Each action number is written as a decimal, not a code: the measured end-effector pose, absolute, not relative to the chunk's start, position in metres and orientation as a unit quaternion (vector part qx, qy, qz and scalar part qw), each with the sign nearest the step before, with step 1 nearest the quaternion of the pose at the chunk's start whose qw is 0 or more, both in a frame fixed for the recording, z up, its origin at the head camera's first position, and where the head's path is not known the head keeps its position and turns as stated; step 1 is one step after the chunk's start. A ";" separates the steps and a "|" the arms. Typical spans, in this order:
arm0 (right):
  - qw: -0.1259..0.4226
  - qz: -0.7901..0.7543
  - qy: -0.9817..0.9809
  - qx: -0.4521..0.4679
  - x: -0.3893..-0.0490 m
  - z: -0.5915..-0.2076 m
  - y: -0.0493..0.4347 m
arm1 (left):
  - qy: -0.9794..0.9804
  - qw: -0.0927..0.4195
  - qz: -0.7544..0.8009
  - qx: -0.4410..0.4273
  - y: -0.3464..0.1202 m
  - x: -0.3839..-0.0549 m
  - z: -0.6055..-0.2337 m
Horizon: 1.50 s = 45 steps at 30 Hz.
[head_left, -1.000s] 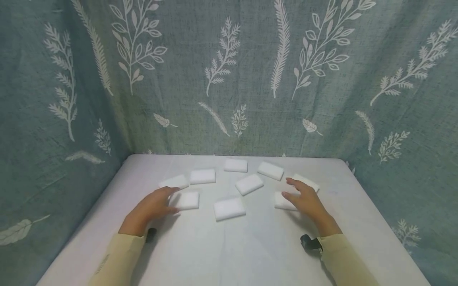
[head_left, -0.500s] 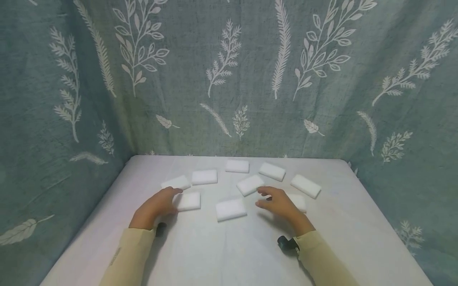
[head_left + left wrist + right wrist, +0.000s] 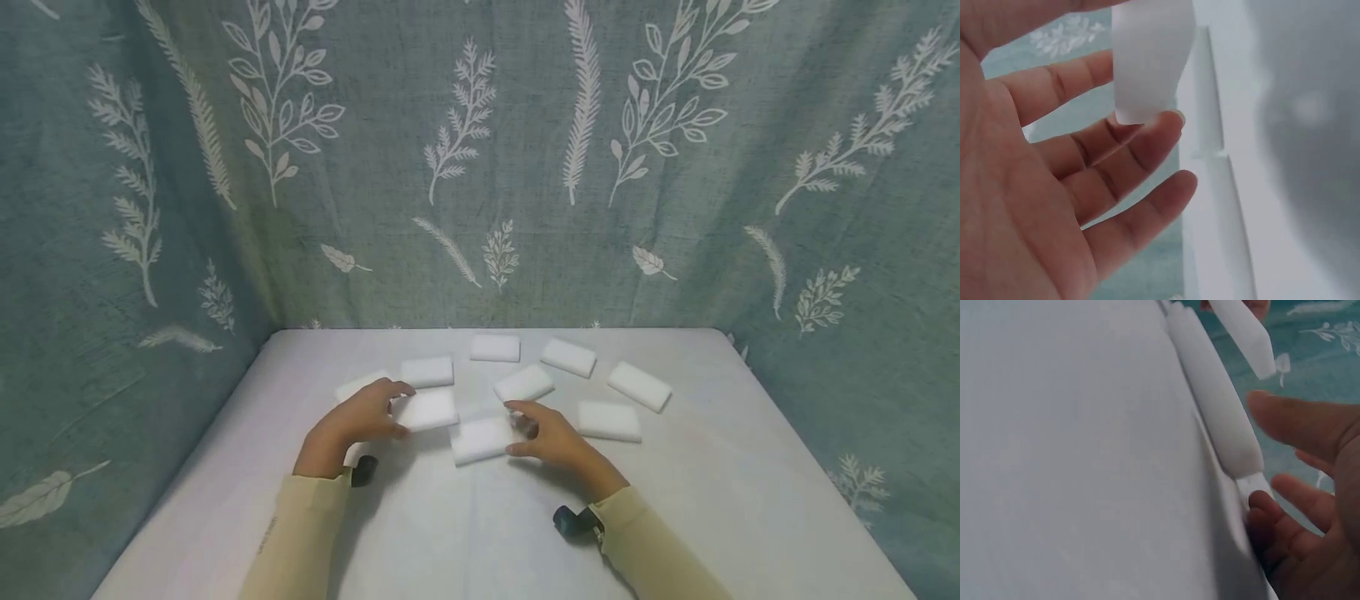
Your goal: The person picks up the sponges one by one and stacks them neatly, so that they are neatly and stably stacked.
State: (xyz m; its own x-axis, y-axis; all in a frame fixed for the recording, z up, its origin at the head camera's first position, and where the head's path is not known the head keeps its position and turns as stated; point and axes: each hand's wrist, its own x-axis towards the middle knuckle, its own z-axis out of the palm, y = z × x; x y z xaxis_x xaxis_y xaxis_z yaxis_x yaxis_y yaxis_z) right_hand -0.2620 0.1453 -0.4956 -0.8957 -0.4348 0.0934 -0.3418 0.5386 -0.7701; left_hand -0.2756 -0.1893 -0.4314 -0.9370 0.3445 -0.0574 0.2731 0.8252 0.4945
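My left hand (image 3: pixel 356 427) grips one end of a white rectangular block (image 3: pixel 427 409) between thumb and fingers. In the left wrist view this block (image 3: pixel 1150 62) is pinched at the top, its lower corner at the fingertips. It is raised, and its right end comes right up to a second white block (image 3: pixel 478 440) lying at centre front. Around the right end of that second block, my right hand (image 3: pixel 561 440) stands with thumb and forefinger spread. In the right wrist view the thumb is apart from the lying block (image 3: pixel 1216 394), with the other fingers bent beyond its end.
Behind the hands, more white blocks lie spread out, among them one at the back (image 3: pixel 495 347) and one angled in the middle (image 3: pixel 523 383). Another block (image 3: pixel 609 421) lies right of my right hand. A patterned green curtain (image 3: pixel 390 275) encloses the white table (image 3: pixel 465 533).
The left hand has taken hold of the left front block, lifted it and moved it right. The right hand has moved left, from the right-hand blocks to the centre block's right end.
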 end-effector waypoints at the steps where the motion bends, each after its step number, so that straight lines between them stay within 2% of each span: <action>1: 0.059 -0.426 0.876 -0.219 -0.262 -0.499 0.144 | 0.951 0.071 0.248 0.169 -0.188 -0.275 -0.431; 6: 0.057 -0.429 0.877 -0.210 -0.260 -0.513 0.142 | 0.946 0.064 0.257 0.186 -0.185 -0.269 -0.433; 14: 0.017 -0.417 0.879 -0.231 -0.260 -0.519 0.144 | 0.946 0.050 0.258 0.189 -0.180 -0.262 -0.431; 26: 0.027 -0.386 0.889 -0.245 -0.257 -0.519 0.142 | 0.933 0.044 0.285 0.216 -0.164 -0.267 -0.441; 33: -0.010 -0.392 0.888 -0.238 -0.262 -0.515 0.141 | 0.925 0.007 0.293 0.242 -0.156 -0.272 -0.446; 37: -0.008 -0.387 0.892 -0.234 -0.264 -0.514 0.142 | 0.920 0.000 0.298 0.256 -0.149 -0.274 -0.449; 45: 0.000 -0.393 0.892 -0.224 -0.264 -0.516 0.143 | 0.925 0.006 0.303 0.227 -0.142 -0.272 -0.451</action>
